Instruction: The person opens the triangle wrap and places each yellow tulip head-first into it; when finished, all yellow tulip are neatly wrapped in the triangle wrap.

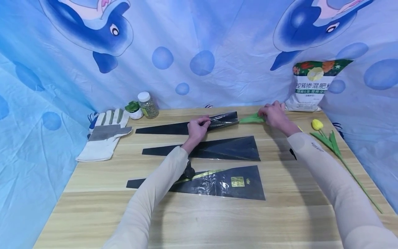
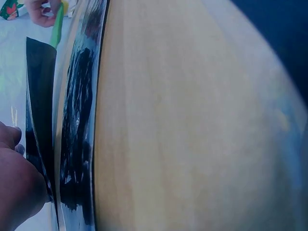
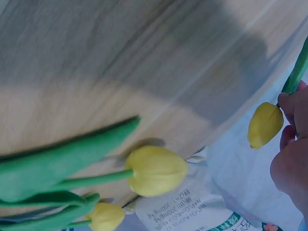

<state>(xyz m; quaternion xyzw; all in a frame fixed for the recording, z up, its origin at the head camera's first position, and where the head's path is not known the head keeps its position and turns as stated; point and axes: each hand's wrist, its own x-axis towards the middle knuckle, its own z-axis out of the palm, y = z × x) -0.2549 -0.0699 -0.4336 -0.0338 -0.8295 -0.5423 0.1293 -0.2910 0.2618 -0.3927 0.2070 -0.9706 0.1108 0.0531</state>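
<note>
My left hand [image 1: 198, 129] pinches a black tapered flower sleeve [image 1: 164, 129], the farthest of three on the table. The sleeve's wide mouth points right; in the left wrist view the sleeve [image 2: 41, 91] stands raised beside the left hand [image 2: 19, 183]. My right hand [image 1: 275, 115] pinches an artificial tulip close under its yellow bloom [image 3: 265, 125]. The tulip's green leaves [image 1: 251, 119] reach the sleeve's mouth; how far its stem runs inside is hidden. Two more black sleeves, a middle one [image 1: 230, 148] and a near one [image 1: 217, 183] with gold print, lie flat.
More yellow tulips [image 3: 156, 171] lie on the right, one with a long stem [image 1: 357, 180]. A fertilizer bag [image 1: 311, 86] stands at the back right. Gloves [image 1: 102, 138], a small potted plant [image 1: 134, 110] and a lidded jar [image 1: 148, 105] are at the back left.
</note>
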